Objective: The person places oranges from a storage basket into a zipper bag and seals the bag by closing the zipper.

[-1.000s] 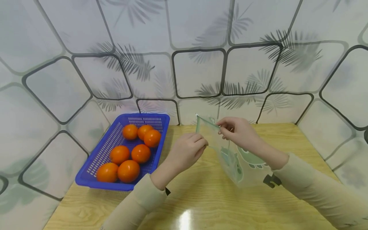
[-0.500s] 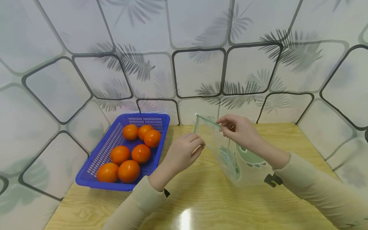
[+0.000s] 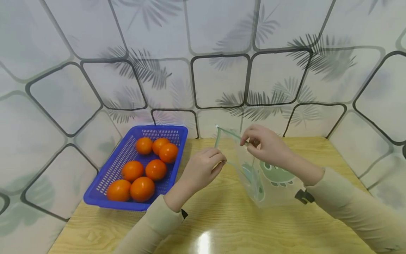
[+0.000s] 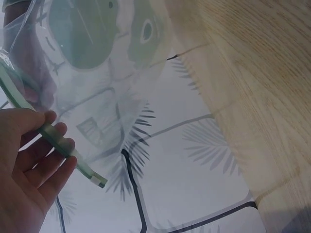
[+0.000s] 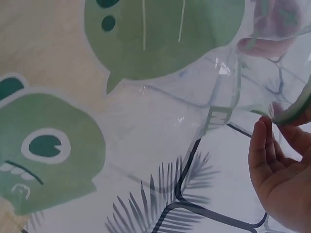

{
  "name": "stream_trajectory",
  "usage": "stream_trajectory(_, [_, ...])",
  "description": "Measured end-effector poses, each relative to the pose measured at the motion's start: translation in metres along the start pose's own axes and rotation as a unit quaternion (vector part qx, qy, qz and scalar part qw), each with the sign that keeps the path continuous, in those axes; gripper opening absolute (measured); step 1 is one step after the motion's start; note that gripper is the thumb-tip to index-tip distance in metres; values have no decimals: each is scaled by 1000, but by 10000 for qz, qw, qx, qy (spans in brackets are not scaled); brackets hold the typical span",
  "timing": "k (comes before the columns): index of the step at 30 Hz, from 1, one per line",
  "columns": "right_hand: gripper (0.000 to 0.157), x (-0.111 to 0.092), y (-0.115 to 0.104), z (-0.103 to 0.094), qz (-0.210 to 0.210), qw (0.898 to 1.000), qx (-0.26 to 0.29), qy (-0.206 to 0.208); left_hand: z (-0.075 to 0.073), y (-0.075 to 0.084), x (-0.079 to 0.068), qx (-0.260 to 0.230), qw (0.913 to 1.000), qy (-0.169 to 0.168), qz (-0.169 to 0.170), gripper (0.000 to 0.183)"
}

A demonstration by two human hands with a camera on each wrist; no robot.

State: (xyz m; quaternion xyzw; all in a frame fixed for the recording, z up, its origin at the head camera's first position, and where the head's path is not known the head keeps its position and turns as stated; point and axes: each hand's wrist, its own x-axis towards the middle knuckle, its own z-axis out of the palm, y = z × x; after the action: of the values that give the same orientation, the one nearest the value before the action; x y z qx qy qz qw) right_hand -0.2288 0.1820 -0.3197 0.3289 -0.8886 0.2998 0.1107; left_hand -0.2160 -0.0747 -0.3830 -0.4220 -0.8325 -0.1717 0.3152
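Note:
A translucent zip bag [image 3: 276, 174] with green cartoon prints hangs between both hands at the right of the head view, its lower part near the tabletop. Its green-edged mouth is spread apart, and a small white slider [image 3: 217, 126] shows at the far corner. My left hand [image 3: 203, 171] pinches one rim of the mouth; in the left wrist view the thumb and fingers hold the green zip strip [image 4: 60, 143]. My right hand [image 3: 269, 144] pinches the other rim between thumb and curled fingers, also seen in the right wrist view. Nothing shows inside the bag.
A blue slotted plastic basket [image 3: 182, 141] holding several oranges [image 3: 155, 169] stands left of my left hand. The wooden table [image 3: 222, 222] lies under everything. Patterned walls [image 3: 219, 81] enclose it at the back and sides.
My left hand has shifted slightly left, and my right hand slightly right and up. The bag's mouth has spread a little wider between them. The basket and oranges stay in place.

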Motion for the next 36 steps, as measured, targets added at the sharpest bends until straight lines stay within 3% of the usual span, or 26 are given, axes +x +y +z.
stream_trajectory(4, [27,-2,4,0,-123,9994,-138,-291,0,0,0,-25,10000,43,-17,3])
stream_trajectory(11, [21,-2,13,1,-736,9955,-282,-530,0,0,-1,-37,10000,61,0,4])
stream_trajectory(16, [14,-2,15,0,-704,9963,-84,-492,1,1,-3,7,10000,86,32,4])
stream_trajectory(22, [22,-3,14,-1,-638,9964,66,-554,-2,1,-4,24,10000,59,24,4])
stream_trajectory(25, [16,-1,14,0,-669,9962,-17,-557,-3,1,-5,31,10000,72,-3,4])
stream_trajectory(30, [11,-1,14,2,-944,9951,-99,-291,-3,0,-5,40,10000,75,-16,5])
stream_trajectory(36, [19,-1,15,2,-1449,9880,-272,455,-5,0,-7,134,9999,73,-14,6])
